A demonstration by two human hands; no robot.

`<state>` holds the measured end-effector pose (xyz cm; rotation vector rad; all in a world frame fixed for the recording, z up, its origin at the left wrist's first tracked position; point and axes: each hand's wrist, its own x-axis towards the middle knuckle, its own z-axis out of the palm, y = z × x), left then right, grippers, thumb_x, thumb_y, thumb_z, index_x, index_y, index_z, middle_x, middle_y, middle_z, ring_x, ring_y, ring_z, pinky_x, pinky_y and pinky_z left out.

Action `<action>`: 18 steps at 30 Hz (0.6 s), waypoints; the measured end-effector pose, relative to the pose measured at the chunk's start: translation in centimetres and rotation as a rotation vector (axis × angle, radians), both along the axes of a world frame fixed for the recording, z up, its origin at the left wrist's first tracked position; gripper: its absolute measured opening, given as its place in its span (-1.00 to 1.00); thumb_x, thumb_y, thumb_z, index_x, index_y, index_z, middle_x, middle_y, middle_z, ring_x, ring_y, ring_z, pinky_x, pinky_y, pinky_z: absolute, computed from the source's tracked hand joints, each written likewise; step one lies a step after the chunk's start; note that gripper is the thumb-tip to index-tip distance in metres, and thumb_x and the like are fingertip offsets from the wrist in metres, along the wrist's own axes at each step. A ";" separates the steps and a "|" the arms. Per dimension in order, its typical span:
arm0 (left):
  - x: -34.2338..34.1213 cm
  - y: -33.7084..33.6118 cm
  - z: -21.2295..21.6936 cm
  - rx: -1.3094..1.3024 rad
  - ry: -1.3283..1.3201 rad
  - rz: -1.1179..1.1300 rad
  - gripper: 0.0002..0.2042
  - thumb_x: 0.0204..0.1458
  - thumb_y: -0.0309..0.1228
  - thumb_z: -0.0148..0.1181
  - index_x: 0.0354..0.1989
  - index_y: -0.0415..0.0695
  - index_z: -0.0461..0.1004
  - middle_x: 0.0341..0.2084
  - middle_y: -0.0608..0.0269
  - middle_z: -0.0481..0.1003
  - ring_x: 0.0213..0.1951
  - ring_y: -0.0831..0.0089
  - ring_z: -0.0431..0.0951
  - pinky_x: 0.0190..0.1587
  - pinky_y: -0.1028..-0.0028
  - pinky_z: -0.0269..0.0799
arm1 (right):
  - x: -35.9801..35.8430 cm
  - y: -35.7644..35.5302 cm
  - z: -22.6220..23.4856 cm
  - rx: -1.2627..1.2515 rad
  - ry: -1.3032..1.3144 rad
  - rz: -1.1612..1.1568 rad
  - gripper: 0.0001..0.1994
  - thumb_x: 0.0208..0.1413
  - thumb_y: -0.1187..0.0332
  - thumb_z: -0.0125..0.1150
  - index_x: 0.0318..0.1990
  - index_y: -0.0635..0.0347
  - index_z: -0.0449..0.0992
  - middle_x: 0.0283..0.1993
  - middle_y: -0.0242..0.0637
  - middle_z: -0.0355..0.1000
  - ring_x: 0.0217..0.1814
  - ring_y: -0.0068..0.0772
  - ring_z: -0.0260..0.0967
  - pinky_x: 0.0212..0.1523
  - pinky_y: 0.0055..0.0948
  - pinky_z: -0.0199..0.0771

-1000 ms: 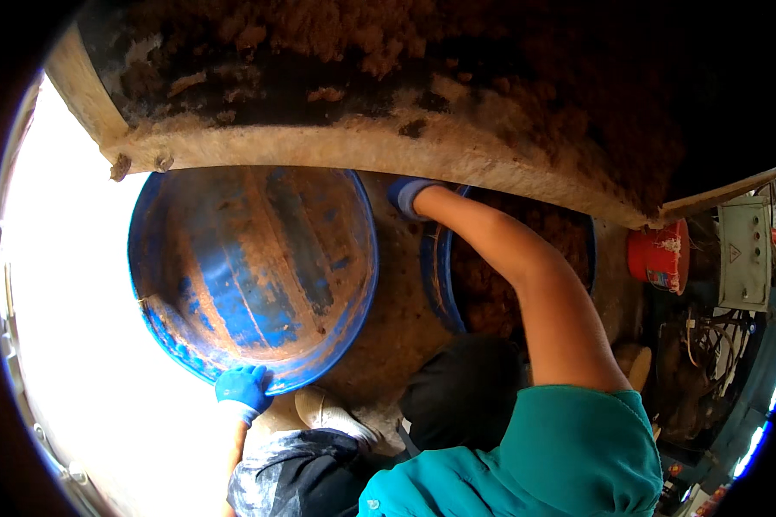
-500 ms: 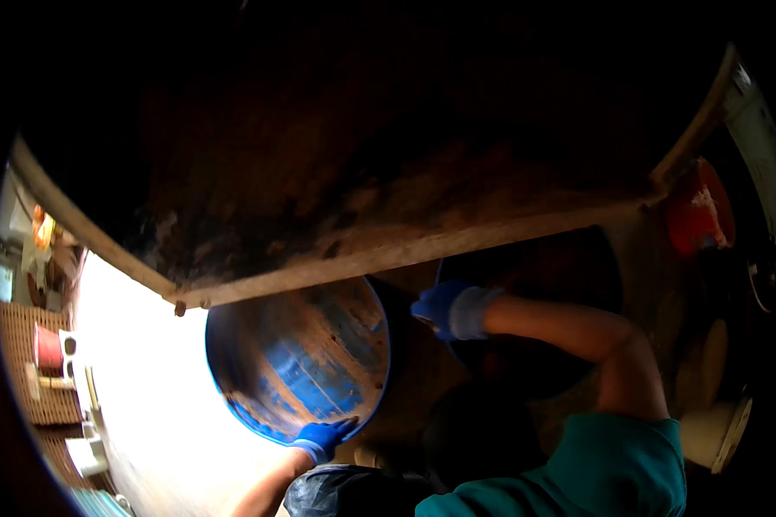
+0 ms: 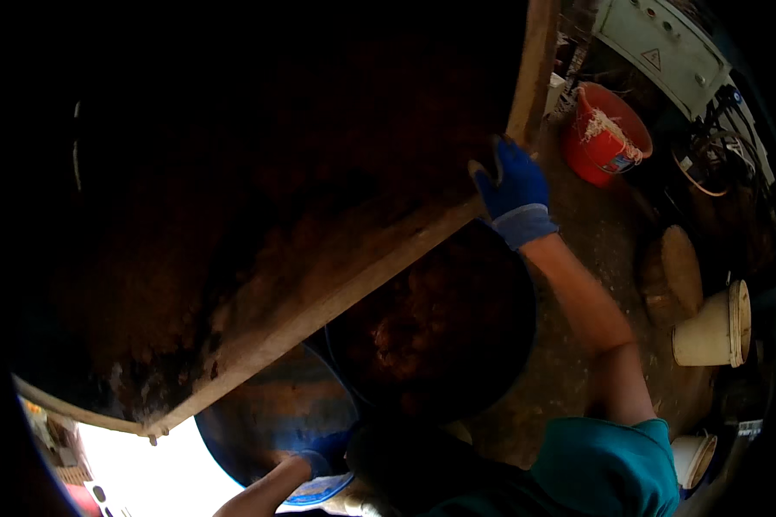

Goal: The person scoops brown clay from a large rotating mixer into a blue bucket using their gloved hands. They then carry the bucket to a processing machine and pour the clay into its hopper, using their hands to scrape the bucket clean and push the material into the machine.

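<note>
My right hand (image 3: pixel 517 194), in a blue work glove, is at the near right corner of a large wooden-edged tray (image 3: pixel 319 332). Its thumb stands apart from the fingers, and nothing shows in its grasp. Dark brown material lies in the tray, mostly lost in shadow. Under the tray's near edge is a dark round barrel (image 3: pixel 533 314) with brown, lumpy contents. Left of it stands a blue barrel (image 3: pixel 233 474), its inner wall streaked brown. My left hand (image 3: pixel 323 457), also gloved, is at that barrel's near rim; shadow hides its fingers.
To the right, a red bucket (image 3: pixel 591 151) with pale shreds stands on the floor below a grey-green metal cabinet (image 3: pixel 660 52). Cables, a brown round container (image 3: pixel 671 276) and cream buckets (image 3: pixel 703 332) line the right side. Bright light falls at the lower left.
My right hand has moved from the dark barrel up to the tray's corner. The view has swung right, bringing in more of the floor there. My left hand stays by the blue barrel.
</note>
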<state>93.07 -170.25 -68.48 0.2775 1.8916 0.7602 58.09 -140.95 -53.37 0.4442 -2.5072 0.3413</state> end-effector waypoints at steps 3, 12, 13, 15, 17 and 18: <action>-0.9 0.4 -0.1 0.019 -0.116 0.199 -0.58 0.04 -0.19 -0.03 0.04 -0.13 0.28 0.01 0.02 0.33 0.04 0.20 0.31 0.08 0.39 0.21 | -1.5 2.0 -1.5 -0.004 -0.099 -0.110 -0.40 0.04 0.03 0.03 0.07 0.38 0.23 0.03 0.08 0.27 0.07 -0.06 0.24 0.05 -0.22 0.25; 1.3 -5.1 12.9 -0.439 0.944 0.407 -0.68 -0.04 -0.36 0.04 -0.10 -0.19 0.41 -0.23 -0.04 0.47 -0.25 0.06 0.47 -0.14 0.28 0.38 | -4.0 -3.1 -0.5 -0.075 -0.339 -0.285 -0.43 -0.03 -0.10 0.04 -0.14 0.32 0.34 -0.26 0.17 0.40 -0.16 0.10 0.37 -0.10 -0.09 0.34; 1.6 -7.3 13.9 -0.496 1.041 0.558 -0.66 -0.04 -0.38 0.04 -0.06 -0.21 0.39 -0.19 -0.05 0.45 -0.19 0.08 0.46 -0.09 0.29 0.35 | -3.8 -2.4 -0.4 -0.140 -0.319 -0.245 -0.46 -0.03 -0.09 0.05 -0.19 0.30 0.35 -0.31 0.17 0.42 -0.20 0.15 0.38 -0.12 -0.07 0.35; 0.9 -12.5 15.5 -0.623 1.315 0.710 -0.58 -0.04 -0.41 0.04 0.04 -0.23 0.29 -0.06 -0.06 0.36 -0.05 0.12 0.38 0.02 0.31 0.26 | -5.0 -1.8 -1.6 -0.281 -0.255 -0.328 -0.40 -0.03 -0.09 0.06 -0.05 0.31 0.29 -0.10 0.21 0.34 -0.03 0.16 0.29 -0.04 -0.11 0.30; 0.4 -19.3 15.5 -0.739 1.525 0.775 -0.49 -0.02 -0.42 0.02 0.16 -0.23 0.12 0.10 -0.06 0.19 0.10 0.15 0.24 0.13 0.31 0.12 | -7.8 -0.6 -3.4 -0.354 -0.252 -0.369 -0.26 -0.08 -0.13 0.08 0.10 0.32 0.17 0.05 0.13 0.27 0.07 0.13 0.22 0.05 -0.17 0.24; 0.2 -22.6 15.2 -0.783 1.552 0.856 -0.44 0.00 -0.41 0.01 0.21 -0.23 0.02 0.18 -0.05 0.09 0.17 0.16 0.16 0.18 0.31 0.04 | -8.9 -0.4 -4.0 -0.400 -0.255 -0.401 -0.24 -0.09 -0.13 0.10 0.12 0.32 0.14 0.08 0.11 0.24 0.10 0.10 0.20 0.07 -0.19 0.23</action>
